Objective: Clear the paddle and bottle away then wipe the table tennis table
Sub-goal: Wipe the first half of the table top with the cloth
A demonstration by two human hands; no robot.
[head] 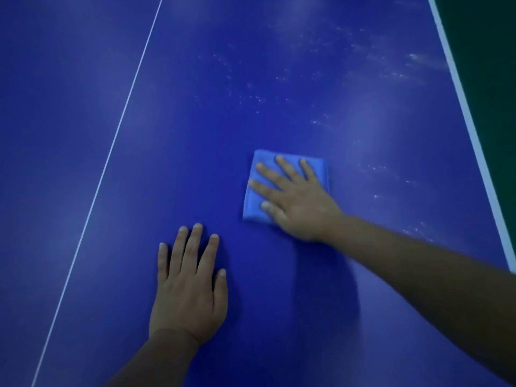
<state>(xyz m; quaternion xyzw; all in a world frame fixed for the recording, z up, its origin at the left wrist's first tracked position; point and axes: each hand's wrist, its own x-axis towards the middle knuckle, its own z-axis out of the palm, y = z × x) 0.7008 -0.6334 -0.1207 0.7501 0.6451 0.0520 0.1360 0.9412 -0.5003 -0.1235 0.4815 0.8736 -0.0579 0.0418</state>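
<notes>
Flat under right hand [300, 203], folded cloth [258, 188], long axis running up table [195, 107]

- Left hand [187, 289]: bare, no ring or glove, short trimmed nails.
- Right hand [297, 201]: likewise bare, with a bare forearm.
- No sleeve or wristband, as far as dim light shows.

left hand [188, 286] flat, right hand [297, 201] fingers spread
</notes>
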